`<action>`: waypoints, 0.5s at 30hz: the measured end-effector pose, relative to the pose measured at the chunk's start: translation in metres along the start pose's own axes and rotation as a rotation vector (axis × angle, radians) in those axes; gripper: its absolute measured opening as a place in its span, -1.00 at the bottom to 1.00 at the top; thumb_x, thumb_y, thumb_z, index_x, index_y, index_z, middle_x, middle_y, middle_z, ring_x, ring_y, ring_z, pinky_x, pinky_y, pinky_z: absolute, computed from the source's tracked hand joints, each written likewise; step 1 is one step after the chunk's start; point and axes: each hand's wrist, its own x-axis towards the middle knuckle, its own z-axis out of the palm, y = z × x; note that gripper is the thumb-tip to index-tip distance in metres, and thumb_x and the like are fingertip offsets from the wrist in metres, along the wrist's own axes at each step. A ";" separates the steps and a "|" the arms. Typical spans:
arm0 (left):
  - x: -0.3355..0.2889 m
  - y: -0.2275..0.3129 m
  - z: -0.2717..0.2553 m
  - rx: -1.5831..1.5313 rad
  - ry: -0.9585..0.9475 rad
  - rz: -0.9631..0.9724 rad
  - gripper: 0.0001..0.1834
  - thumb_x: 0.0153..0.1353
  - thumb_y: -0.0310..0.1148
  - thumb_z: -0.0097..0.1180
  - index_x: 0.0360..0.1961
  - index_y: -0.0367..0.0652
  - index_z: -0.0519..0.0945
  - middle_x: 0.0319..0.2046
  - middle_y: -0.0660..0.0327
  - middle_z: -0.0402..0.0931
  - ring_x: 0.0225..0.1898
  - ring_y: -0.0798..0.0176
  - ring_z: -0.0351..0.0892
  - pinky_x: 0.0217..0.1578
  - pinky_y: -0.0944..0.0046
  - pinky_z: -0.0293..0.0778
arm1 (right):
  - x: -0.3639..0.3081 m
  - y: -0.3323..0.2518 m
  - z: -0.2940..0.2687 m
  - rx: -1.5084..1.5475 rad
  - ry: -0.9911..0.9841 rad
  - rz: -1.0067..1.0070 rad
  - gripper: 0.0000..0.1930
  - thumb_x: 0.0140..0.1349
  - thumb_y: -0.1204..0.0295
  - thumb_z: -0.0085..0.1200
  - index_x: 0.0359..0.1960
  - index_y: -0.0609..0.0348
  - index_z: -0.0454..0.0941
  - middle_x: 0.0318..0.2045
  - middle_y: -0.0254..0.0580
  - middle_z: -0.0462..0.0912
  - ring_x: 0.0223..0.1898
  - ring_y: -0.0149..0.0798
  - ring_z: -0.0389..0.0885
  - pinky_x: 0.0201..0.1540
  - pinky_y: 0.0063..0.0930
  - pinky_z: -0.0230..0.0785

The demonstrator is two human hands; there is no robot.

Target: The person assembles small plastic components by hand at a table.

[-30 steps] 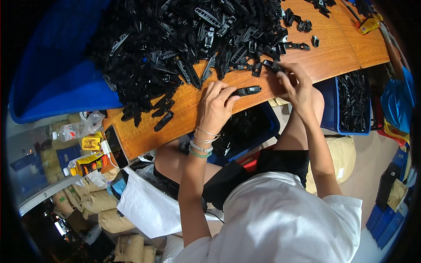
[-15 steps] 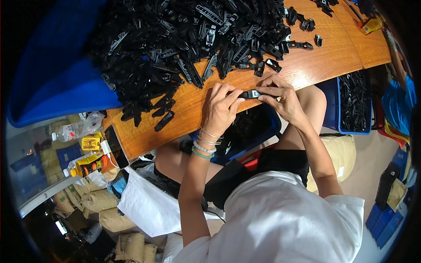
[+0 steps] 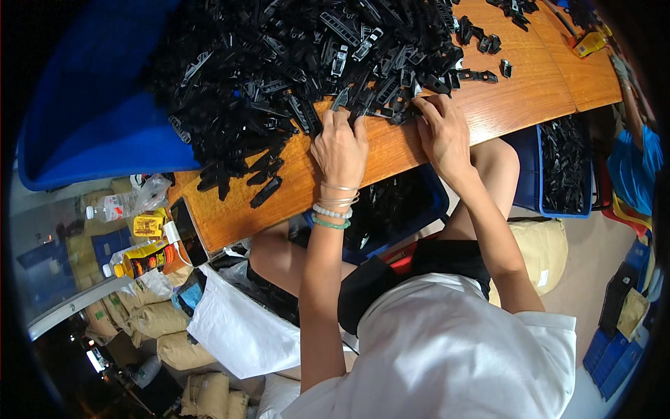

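Note:
A large heap of black plastic parts (image 3: 258, 77), some with slotted, ladder-like frames, covers the far side of the wooden table (image 3: 516, 105). My left hand (image 3: 340, 148) is at the heap's near edge, thumb and fingers apart, its fingertips close to the parts. Wrist bangles and beads sit on that arm. To its right, my right hand (image 3: 444, 136) reaches to the same edge, fingers bent and thumb apart, next to a few black parts (image 3: 399, 112). Its fingertips are partly hidden among them. I see nothing held between the two hands.
A big blue tub (image 3: 91, 126) leans at the left of the heap. Blue crates of black parts stand under the table (image 3: 436, 209) and at the right (image 3: 541, 167). Bottles (image 3: 143, 258) and a phone (image 3: 185, 227) are by the left corner. Another person's blue sleeve (image 3: 631, 164) shows far right.
Half a second ago both hands held a small black part with a silvery piece between them. They have parted and moved forward to the heap, and that part is no longer in view between them.

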 end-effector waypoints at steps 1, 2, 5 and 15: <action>-0.003 -0.004 -0.001 -0.021 0.017 0.027 -0.77 0.13 -0.33 0.23 -0.32 -0.31 0.59 -0.34 0.02 0.53 -0.39 -0.10 0.58 -0.38 0.04 0.46 | -0.001 0.000 0.000 0.017 0.021 -0.036 -0.63 -0.03 0.55 0.17 -0.09 0.11 0.59 -0.22 -0.11 0.46 -0.20 -0.06 0.47 -0.18 -0.20 0.33; -0.004 -0.008 -0.002 -0.063 0.082 0.091 -0.83 0.13 -0.42 0.23 -0.32 -0.31 0.57 -0.35 0.04 0.51 -0.47 -0.03 0.56 -0.43 0.09 0.44 | -0.001 -0.002 -0.001 0.019 0.019 -0.036 -0.63 -0.03 0.55 0.17 -0.09 0.11 0.59 -0.22 -0.11 0.46 -0.20 -0.06 0.47 -0.18 -0.20 0.33; -0.017 -0.013 -0.008 -0.163 0.133 0.024 -0.86 0.12 -0.48 0.22 -0.32 -0.31 0.55 -0.37 0.07 0.48 -0.54 0.06 0.49 -0.47 0.15 0.40 | -0.001 -0.005 -0.003 0.028 0.014 -0.125 -0.60 -0.04 0.59 0.16 -0.07 0.11 0.59 -0.24 -0.12 0.47 -0.23 -0.08 0.47 -0.19 -0.22 0.33; -0.047 -0.012 -0.022 -0.338 -0.148 0.322 -0.81 0.07 -0.51 0.25 -0.29 -0.32 0.55 -0.32 0.05 0.47 -0.24 -0.05 0.46 -0.22 0.09 0.40 | -0.004 0.004 -0.016 0.473 -0.084 0.123 -0.79 0.17 0.66 0.02 -0.15 0.31 0.57 -0.27 -0.02 0.56 -0.27 -0.03 0.58 -0.15 -0.41 0.40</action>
